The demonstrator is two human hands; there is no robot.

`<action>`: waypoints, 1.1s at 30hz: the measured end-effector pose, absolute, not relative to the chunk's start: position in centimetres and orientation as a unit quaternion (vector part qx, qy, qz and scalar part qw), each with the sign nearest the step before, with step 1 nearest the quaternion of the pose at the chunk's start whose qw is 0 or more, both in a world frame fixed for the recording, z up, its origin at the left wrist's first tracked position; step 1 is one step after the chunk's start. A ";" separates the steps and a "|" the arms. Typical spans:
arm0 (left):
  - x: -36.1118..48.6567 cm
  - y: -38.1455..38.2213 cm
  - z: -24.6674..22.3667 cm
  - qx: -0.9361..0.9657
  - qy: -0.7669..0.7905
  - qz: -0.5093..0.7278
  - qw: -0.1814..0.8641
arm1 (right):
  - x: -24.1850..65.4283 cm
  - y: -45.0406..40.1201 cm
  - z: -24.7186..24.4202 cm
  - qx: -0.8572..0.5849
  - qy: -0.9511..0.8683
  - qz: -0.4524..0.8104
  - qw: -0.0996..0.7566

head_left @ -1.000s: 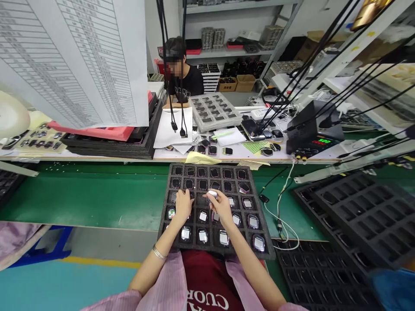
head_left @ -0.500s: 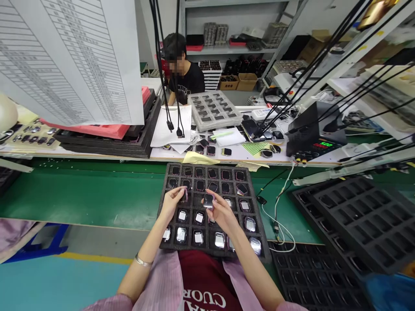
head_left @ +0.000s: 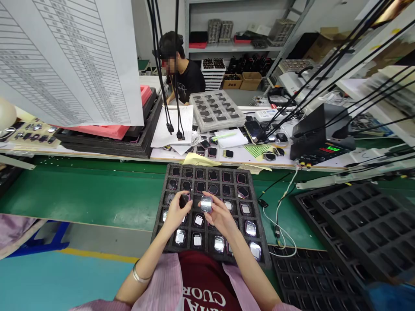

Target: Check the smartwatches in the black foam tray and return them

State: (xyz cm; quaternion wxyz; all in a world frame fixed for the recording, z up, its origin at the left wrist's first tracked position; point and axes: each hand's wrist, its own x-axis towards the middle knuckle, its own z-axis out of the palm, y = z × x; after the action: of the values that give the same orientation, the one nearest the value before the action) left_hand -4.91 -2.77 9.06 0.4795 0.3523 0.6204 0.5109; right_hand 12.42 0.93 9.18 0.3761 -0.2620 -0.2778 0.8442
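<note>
A black foam tray (head_left: pixel 212 255) with square pockets lies in front of me, holding several watch-like devices, dark-faced in the back rows and mostly pale or shiny in the front rows. Over its left part, my left hand (head_left: pixel 177 211) grips a dark watch case (head_left: pixel 184 200) with a pinkish rim between thumb and fingers. My right hand (head_left: pixel 221 215) holds a shiny square watch case (head_left: pixel 206 204) by its edges above the tray's middle. The two cases are a short gap apart.
Behind the tray, a shelf carries a clear plastic tray (head_left: pixel 217 111), papers (head_left: pixel 171 125) and a power supply (head_left: pixel 319 138). Cables hang overhead. More foam trays (head_left: pixel 353 216) lie at right. A person (head_left: pixel 186 77) in black sits beyond the shelf.
The case in my left hand has turned from edge-on to show its dark face. In my right hand, the other case has tilted and now reflects bright light. The view has shifted slightly.
</note>
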 end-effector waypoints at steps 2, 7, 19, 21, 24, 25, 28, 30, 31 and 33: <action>-4.8 -2.9 9.4 0.371 0.631 0.506 0.456 | 12.4 1.0 9.2 -0.260 -0.281 0.845 0.374; -4.2 -3.4 10.3 0.452 0.645 0.461 0.409 | 12.3 1.1 9.2 -0.257 -0.289 0.843 0.373; -3.9 -3.9 11.2 0.489 0.646 0.444 0.383 | 12.2 1.0 8.9 -0.261 -0.310 0.835 0.373; -3.8 -4.0 11.3 0.489 0.646 0.444 0.382 | 12.2 0.9 8.9 -0.263 -0.312 0.834 0.371; -3.9 -4.1 11.4 0.482 0.648 0.448 0.383 | 12.2 0.8 9.0 -0.273 -0.312 0.831 0.370; -3.9 -4.1 11.5 0.477 0.648 0.451 0.385 | 12.2 0.8 9.0 -0.275 -0.312 0.831 0.370; -4.0 -4.1 11.7 0.466 0.643 0.464 0.393 | 12.1 0.8 9.2 -0.282 -0.313 0.829 0.367; -4.1 -4.1 11.7 0.464 0.639 0.469 0.396 | 12.1 0.8 9.3 -0.285 -0.314 0.828 0.367; -4.1 -4.1 11.7 0.464 0.640 0.467 0.396 | 12.1 0.8 9.3 -0.285 -0.315 0.827 0.368; -4.2 -4.1 11.6 0.464 0.648 0.458 0.394 | 12.0 0.8 9.3 -0.285 -0.316 0.826 0.369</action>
State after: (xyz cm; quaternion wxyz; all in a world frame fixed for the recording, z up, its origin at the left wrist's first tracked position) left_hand -4.17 -4.14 11.64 0.3940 0.4637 0.6478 0.4585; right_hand 12.05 0.80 9.29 0.3692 -0.2852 -0.3160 0.8261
